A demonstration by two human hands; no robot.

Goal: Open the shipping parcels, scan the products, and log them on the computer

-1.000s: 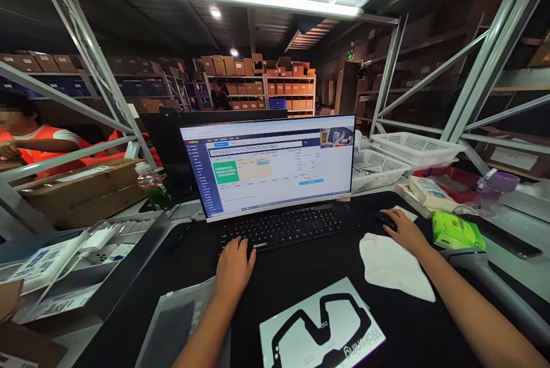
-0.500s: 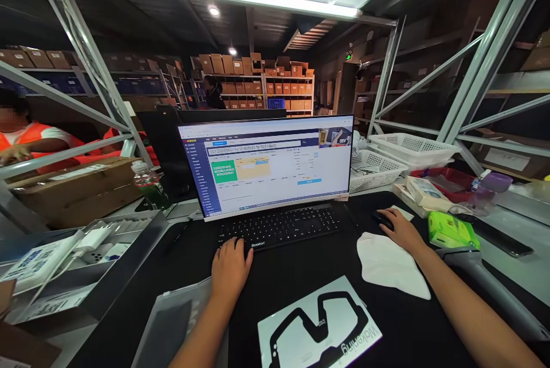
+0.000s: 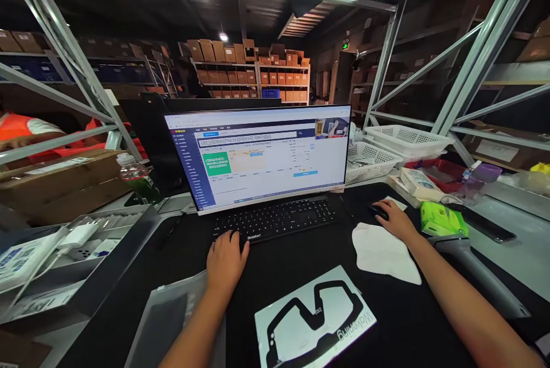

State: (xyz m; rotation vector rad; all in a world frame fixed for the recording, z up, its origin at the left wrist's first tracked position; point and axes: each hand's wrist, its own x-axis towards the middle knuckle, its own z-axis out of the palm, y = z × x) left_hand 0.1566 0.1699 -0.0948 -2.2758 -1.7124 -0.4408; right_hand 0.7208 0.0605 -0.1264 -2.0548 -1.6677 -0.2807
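Observation:
My left hand (image 3: 226,262) lies palm down at the lower left corner of the black keyboard (image 3: 275,220), its fingers stretched over the front keys. My right hand (image 3: 396,220) is curled over a dark computer mouse (image 3: 380,211) on the black desk mat. Behind the keyboard stands a lit monitor (image 3: 258,156) showing a software page with a green box. A white card with a black goggle-shaped print (image 3: 315,316) lies between my forearms. Under my left forearm is a clear zip bag (image 3: 165,316), and beside my right wrist is a white cloth (image 3: 382,253).
A grey barcode scanner (image 3: 476,270) and a green packet (image 3: 443,219) lie right of my forearm. White baskets (image 3: 372,164) stand behind. At left are an open grey box (image 3: 112,259), a bottle (image 3: 136,177) and a carton (image 3: 60,184). A person in an orange vest (image 3: 26,133) is beyond the frame.
The view has shifted slightly, so everything sits a little higher and further left. Both hands keep their places on the keyboard and the mouse.

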